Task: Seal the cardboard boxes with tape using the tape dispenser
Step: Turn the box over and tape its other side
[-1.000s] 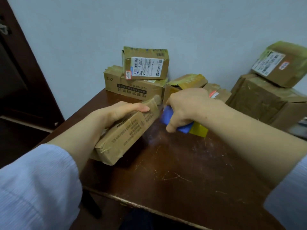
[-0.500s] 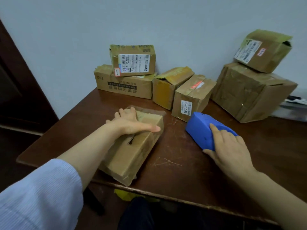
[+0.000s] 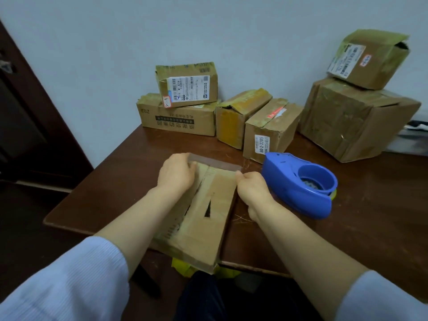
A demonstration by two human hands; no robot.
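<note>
In the head view, a glossy translucent strip of tape [image 3: 215, 162] is being stretched across the far end of a long, creased cardboard box [image 3: 203, 218], set on the scratched dark wooden table [image 3: 359, 228] with its near end overhanging at six o'clock. The strip's left end is being gripped by the curled left hand [image 3: 177, 176] and its right end pinched by the right hand [image 3: 251, 188]. The rounded blue plastic tape dispenser [image 3: 298, 181] is being left untouched at the box's three o'clock, rumpled cartons [image 3: 183, 117] stacked at twelve.

Hands [image 3: 177, 174] [image 3: 251, 188] seemingly pinch tape [image 3: 215, 162] over box [image 3: 203, 228].
</note>
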